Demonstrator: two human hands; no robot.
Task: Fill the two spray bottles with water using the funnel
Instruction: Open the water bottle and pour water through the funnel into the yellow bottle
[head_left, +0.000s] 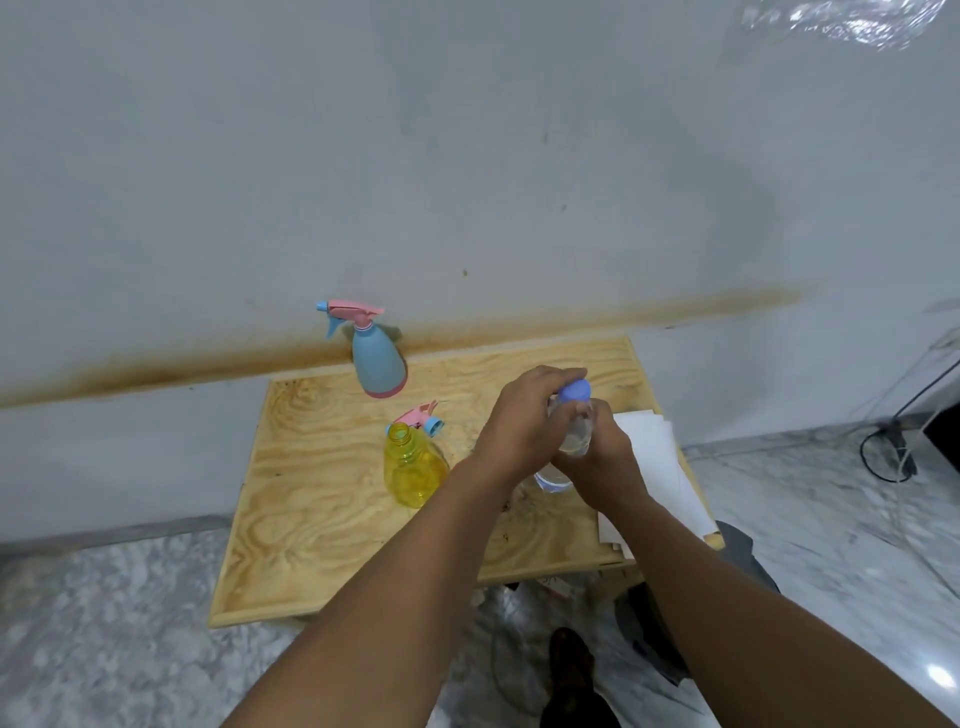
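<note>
A blue spray bottle (378, 364) with a pink trigger head stands at the back of the wooden table (322, 519). A yellow spray bottle (413, 467) stands open-necked near the middle, and its pink and blue spray head (423, 418) lies just behind it. A clear water bottle (574, 436) with a blue cap (575, 391) stands to the right. My left hand (524, 421) curls over the cap. My right hand (605, 462) grips the bottle's body. No funnel shows.
White sheets of paper (654, 457) lie on the table's right side. The table stands against a stained wall. A marble floor surrounds it, with cables (883, 452) at the right and dark clutter under the table's front edge.
</note>
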